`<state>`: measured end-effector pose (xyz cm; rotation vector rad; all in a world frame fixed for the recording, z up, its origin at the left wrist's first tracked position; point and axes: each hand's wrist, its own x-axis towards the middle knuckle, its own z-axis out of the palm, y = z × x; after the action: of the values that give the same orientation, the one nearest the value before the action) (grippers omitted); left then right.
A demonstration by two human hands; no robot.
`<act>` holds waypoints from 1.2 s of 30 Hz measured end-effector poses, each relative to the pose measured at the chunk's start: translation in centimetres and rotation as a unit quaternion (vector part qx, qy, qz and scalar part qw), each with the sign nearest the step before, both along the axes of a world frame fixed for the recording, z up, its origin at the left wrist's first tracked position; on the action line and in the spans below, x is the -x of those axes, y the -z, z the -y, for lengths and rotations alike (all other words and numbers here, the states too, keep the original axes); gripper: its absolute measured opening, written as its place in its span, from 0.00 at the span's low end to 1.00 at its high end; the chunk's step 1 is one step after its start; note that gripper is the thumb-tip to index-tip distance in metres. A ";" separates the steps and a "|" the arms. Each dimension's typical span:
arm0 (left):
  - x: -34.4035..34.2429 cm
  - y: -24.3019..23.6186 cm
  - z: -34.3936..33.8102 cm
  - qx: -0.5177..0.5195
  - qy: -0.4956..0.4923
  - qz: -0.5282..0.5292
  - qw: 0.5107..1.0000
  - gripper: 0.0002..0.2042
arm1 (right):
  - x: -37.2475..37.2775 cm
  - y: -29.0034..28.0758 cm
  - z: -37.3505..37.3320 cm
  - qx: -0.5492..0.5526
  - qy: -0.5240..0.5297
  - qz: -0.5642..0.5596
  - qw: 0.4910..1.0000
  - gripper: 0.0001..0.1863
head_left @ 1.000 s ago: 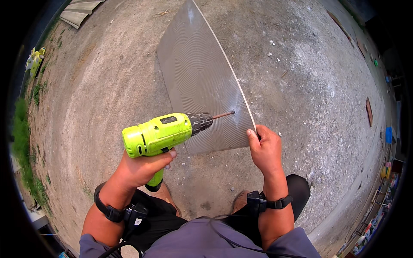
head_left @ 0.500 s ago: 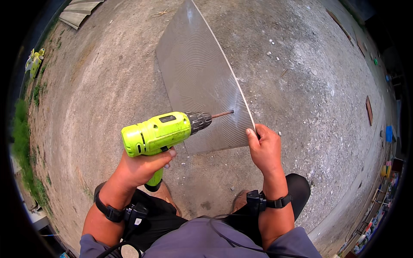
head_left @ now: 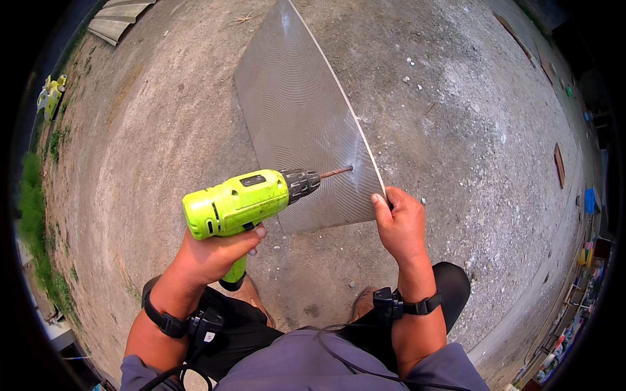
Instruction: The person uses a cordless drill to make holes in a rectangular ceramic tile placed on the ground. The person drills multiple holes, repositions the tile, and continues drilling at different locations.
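My left hand point(head_left: 222, 251) is wrapped round the handle of a lime-green cordless drill point(head_left: 238, 199), its thumb and fingers near the trigger. From the black chuck a brown drill bit point(head_left: 336, 173) points right, its tip at a dark spot on a large grey tile point(head_left: 293, 98). The tile stands tilted on edge, with fine curved ridges across the face towards me. Its lower right corner is pinched by my right hand point(head_left: 401, 218), thumb on the near face and fingers behind it. Pale powder marks the tile around the bit's tip.
Grey, dusty concrete ground point(head_left: 169, 117) surrounds me, with small white chips to the right. Corrugated sheets point(head_left: 120, 19) lie at the far left, near a yellow toy car point(head_left: 51, 98). A reddish-brown strip point(head_left: 559, 166) and a blue container point(head_left: 589, 201) are on the right.
Almost nothing differs. The drill, tile and both hands have shifted very slightly left in the picture; the bit's tip stays at the same spot on the tile.
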<state>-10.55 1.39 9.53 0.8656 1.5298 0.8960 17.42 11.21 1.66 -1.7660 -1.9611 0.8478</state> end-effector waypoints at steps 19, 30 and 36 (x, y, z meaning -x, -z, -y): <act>1.0 -0.5 0.4 0.015 -0.057 0.109 0.992 0.21 | -2.4 3.6 -0.5 0.070 0.058 -0.093 0.992 0.12; 0.0 0.2 0.0 0.034 -0.058 0.126 0.990 0.21 | -2.5 3.7 -0.4 0.075 0.040 -0.146 0.986 0.12; -0.3 0.6 -0.2 0.023 -0.043 0.116 0.992 0.21 | -2.0 2.9 -0.4 0.075 0.043 -0.144 0.986 0.11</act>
<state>-10.24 1.57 8.95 0.6416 1.3889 0.9844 19.42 11.63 -1.21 -1.6846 -1.6626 1.1749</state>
